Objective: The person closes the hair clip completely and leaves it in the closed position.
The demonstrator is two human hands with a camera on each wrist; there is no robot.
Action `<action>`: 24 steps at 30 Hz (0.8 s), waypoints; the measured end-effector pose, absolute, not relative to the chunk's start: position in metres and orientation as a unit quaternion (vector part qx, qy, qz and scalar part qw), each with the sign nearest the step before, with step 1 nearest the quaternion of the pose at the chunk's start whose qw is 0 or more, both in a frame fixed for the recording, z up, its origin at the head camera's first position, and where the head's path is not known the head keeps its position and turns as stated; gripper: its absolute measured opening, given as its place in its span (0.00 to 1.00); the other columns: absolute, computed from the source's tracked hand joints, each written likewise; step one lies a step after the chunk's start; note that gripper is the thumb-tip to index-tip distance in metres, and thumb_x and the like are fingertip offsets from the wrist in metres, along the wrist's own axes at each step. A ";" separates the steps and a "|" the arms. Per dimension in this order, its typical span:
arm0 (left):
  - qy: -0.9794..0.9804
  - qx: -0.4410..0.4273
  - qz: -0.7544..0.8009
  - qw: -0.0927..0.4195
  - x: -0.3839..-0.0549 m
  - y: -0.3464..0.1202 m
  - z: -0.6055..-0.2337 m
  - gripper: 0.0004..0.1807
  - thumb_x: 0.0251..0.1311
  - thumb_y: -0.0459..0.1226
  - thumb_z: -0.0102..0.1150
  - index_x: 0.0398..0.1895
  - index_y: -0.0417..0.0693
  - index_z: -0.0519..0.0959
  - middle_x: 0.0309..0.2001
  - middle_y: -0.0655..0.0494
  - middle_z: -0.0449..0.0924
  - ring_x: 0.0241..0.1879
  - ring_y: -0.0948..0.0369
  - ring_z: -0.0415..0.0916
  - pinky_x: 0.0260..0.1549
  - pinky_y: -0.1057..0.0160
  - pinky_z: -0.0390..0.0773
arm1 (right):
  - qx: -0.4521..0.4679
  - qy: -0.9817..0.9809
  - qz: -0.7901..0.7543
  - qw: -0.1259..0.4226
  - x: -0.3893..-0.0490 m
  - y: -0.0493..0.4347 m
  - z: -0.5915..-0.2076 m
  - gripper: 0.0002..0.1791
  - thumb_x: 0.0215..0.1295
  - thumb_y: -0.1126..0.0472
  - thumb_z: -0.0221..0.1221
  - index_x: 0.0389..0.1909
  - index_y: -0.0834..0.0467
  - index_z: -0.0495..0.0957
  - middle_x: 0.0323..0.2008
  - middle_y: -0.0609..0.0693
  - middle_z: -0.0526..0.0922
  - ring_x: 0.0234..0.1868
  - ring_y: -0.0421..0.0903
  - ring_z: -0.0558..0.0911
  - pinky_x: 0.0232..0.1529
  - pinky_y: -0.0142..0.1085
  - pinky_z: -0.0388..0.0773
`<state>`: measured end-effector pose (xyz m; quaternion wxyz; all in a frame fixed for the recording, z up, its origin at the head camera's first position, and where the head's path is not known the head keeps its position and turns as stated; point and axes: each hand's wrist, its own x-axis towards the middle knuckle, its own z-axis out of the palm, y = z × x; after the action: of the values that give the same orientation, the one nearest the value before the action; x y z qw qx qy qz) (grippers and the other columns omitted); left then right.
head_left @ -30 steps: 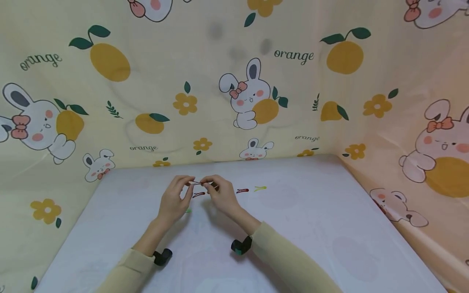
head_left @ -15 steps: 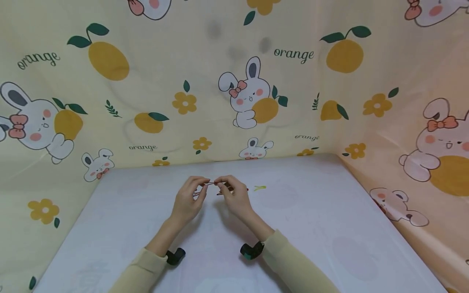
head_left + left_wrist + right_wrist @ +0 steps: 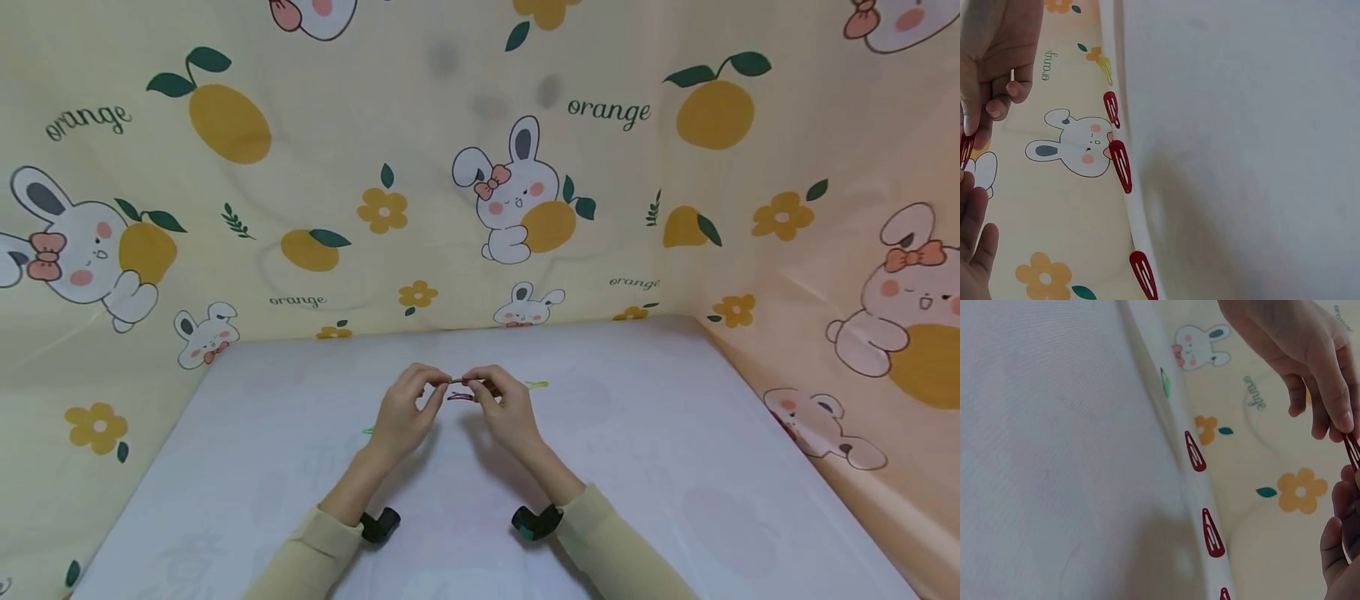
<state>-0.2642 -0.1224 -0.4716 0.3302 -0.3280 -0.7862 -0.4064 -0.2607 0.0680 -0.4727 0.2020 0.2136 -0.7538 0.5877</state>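
Observation:
Above the table's far part, a red snap hair clip [image 3: 459, 381] is pinched between both hands. My left hand [image 3: 405, 414] grips one end with thumb and fingertips; my right hand [image 3: 510, 414] grips the other. In the left wrist view the held clip sits at the left edge, partly covered by fingers. Below the hands lies another red hair clip [image 3: 461, 397]. The left wrist view shows several red clips in a row, among them a middle one [image 3: 1120, 166], with a yellow hair clip [image 3: 1105, 70] beyond. A green hair clip [image 3: 1165, 382] lies at the row's other end.
The white tabletop [image 3: 637, 467] spreads out around the forearms. Behind it hangs a cream cloth [image 3: 420, 100] printed with rabbits and oranges, which continues along the right side. A black wrist camera [image 3: 381, 525] sits on the left wrist, another [image 3: 537, 522] on the right.
Both hands have moved right together, carrying the held hair clip. Its legs looked spread before and now appear closer together. The green clip shows beside the left hand again.

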 end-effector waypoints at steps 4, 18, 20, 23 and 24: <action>-0.783 -0.331 -0.421 0.317 -0.262 -0.119 -0.472 0.09 0.63 0.22 0.65 0.43 0.41 0.83 0.40 0.51 0.83 0.40 0.57 0.81 0.35 0.55 0.81 | 0.211 -0.754 0.590 0.195 -0.262 0.073 -0.478 0.07 0.70 0.72 0.63 0.44 0.61 0.86 0.38 0.56 0.87 0.30 0.58 0.83 0.33 0.28 0.74; -0.775 -0.340 -0.446 0.291 -0.259 -0.116 -0.474 0.10 0.60 0.19 0.66 0.39 0.39 0.82 0.37 0.50 0.83 0.36 0.57 0.82 0.38 0.61 0.83 | 0.217 -0.771 0.572 0.176 -0.259 0.079 -0.481 0.06 0.69 0.72 0.64 0.42 0.60 0.86 0.33 0.56 0.87 0.29 0.42 0.79 0.31 0.31 0.74; -0.776 -0.338 -0.449 0.286 -0.259 -0.116 -0.475 0.10 0.60 0.19 0.66 0.39 0.39 0.82 0.36 0.50 0.83 0.36 0.57 0.82 0.38 0.61 0.83 | 0.216 -0.773 0.570 0.175 -0.258 0.079 -0.481 0.06 0.69 0.72 0.64 0.42 0.61 0.86 0.33 0.55 0.87 0.29 0.44 0.79 0.30 0.32 0.73; -0.776 -0.338 -0.452 0.281 -0.258 -0.117 -0.475 0.09 0.60 0.19 0.66 0.39 0.39 0.82 0.36 0.50 0.83 0.36 0.57 0.82 0.38 0.61 0.83 | 0.216 -0.779 0.562 0.175 -0.257 0.077 -0.479 0.06 0.68 0.74 0.63 0.43 0.64 0.85 0.35 0.56 0.88 0.29 0.48 0.79 0.30 0.32 0.72; -0.776 -0.339 -0.453 0.279 -0.258 -0.117 -0.475 0.09 0.60 0.19 0.66 0.39 0.39 0.82 0.37 0.50 0.83 0.36 0.56 0.82 0.38 0.61 0.83 | 0.218 -0.780 0.560 0.174 -0.257 0.077 -0.478 0.06 0.68 0.74 0.63 0.43 0.66 0.85 0.35 0.57 0.88 0.29 0.49 0.79 0.30 0.32 0.71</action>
<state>-0.2583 -0.1172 -0.4748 0.2788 -0.3386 -0.7761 -0.4531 -0.2569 0.0767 -0.4777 0.1742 0.2180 -0.7803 0.5596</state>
